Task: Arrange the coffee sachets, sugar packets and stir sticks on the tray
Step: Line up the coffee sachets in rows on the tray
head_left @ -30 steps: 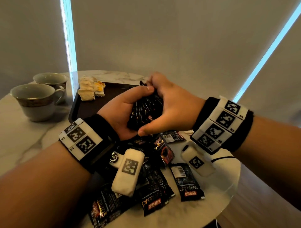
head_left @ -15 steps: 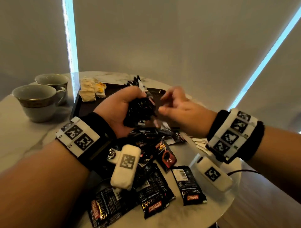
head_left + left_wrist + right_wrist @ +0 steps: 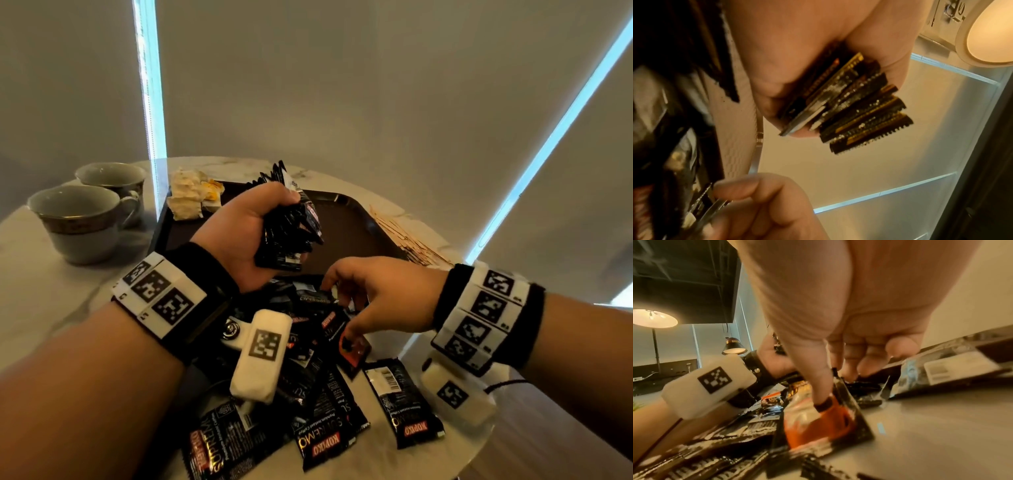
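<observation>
My left hand [image 3: 246, 233] grips a stack of several black coffee sachets [image 3: 294, 226] on edge above the dark tray [image 3: 352, 222]; the left wrist view shows their serrated ends [image 3: 857, 105] fanned out of my fist. My right hand [image 3: 363, 301] reaches down into the loose pile in front of the tray. Its thumb and curled fingers pinch one sachet with an orange print [image 3: 352, 347], which tilts up under the thumb [image 3: 818, 423]. Sugar packets [image 3: 191, 198] lie in the tray's far left corner. Wooden stir sticks [image 3: 407, 236] lie on the table right of the tray.
Two teacups [image 3: 78, 219] stand on the round marble table [image 3: 51, 291] left of the tray. More coffee sachets [image 3: 322, 431] are scattered near the table's front edge, one [image 3: 407, 404] off to the right. Grey blinds close the space behind.
My right hand let go of the stack and moved down and toward me to the loose pile, where it took hold of a sachet. My left hand kept the stack, lifting it slightly.
</observation>
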Motion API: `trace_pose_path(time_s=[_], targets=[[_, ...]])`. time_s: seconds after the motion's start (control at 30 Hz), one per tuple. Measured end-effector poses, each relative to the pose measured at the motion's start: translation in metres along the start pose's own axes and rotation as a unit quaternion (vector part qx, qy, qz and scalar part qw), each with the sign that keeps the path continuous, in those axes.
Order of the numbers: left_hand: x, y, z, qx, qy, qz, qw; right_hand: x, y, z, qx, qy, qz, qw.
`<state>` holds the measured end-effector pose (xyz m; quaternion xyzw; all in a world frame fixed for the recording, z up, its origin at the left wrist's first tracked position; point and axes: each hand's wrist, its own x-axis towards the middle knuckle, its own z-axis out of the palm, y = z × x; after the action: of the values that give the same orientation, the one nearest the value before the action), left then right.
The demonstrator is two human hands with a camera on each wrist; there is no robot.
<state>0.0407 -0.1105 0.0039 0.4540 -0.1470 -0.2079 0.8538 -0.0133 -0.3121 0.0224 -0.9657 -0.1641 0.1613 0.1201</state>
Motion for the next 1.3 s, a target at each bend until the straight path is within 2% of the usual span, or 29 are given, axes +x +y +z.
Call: trace_pose_path(time_s=[0.17, 0.37, 1.13, 1.3], targets=[[0.0003, 0.0024, -0.0037, 0.002, 0.015, 0.010, 1.000, 0.0012, 0.0028, -0.0051, 0.034, 0.001, -0.015, 0.999], [0.0018, 0.0009, -0.0030, 0.008, 0.021, 0.005, 1.000, 0.0002, 0.0029, -0.0027, -0.031, -0.001, -0.019, 0.999], [-0.0014, 0.0041, -0.0009, -0.001, 0.021, 0.013, 1.000, 0.0062, 0.0014, 0.0001, -0.003, -0.034, -0.018, 0.999], [-0.0015, 0.0042, -0.0007, -0.003, 0.026, 0.016, 1.000, 0.0082, -0.0006, -0.0009, -0.031, -0.077, -0.044, 0.996]])
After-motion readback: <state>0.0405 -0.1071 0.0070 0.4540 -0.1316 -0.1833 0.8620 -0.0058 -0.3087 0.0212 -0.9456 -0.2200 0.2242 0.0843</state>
